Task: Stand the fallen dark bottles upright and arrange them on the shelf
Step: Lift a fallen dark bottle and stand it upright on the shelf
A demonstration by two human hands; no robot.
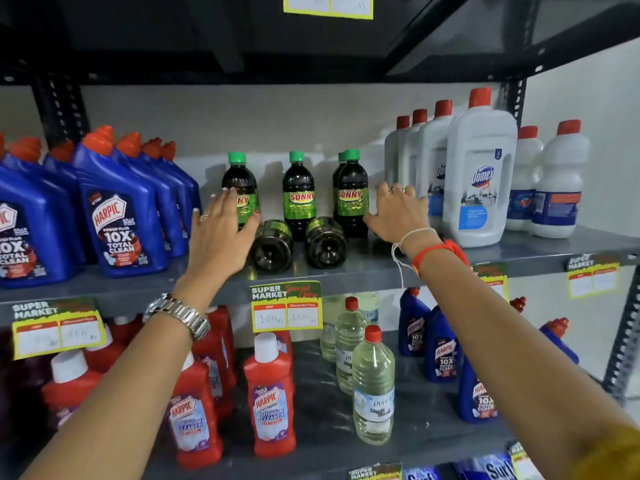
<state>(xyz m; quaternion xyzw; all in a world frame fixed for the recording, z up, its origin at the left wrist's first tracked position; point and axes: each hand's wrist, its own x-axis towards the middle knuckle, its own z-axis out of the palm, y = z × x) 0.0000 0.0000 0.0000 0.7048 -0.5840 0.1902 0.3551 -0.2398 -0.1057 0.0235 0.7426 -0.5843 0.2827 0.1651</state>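
Two fallen Sunny bottles [272,249] [326,243] are lying bases toward you on the shelf [363,271], in front of the upright ones. Your left hand [221,233] and right hand [398,216] are reaching in, fingers spread, gripping nothing. They're likely full, rigid and prone to rolling, so you should be taking each around its labelled middle.

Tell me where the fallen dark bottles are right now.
In the head view, two fallen dark bottles lie mid-shelf, bases outward, before the upright ones, between both hands.

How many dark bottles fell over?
2. One fallen dark green-labelled bottle lies by the left hand; the other lies right of it. Hands may hide more.
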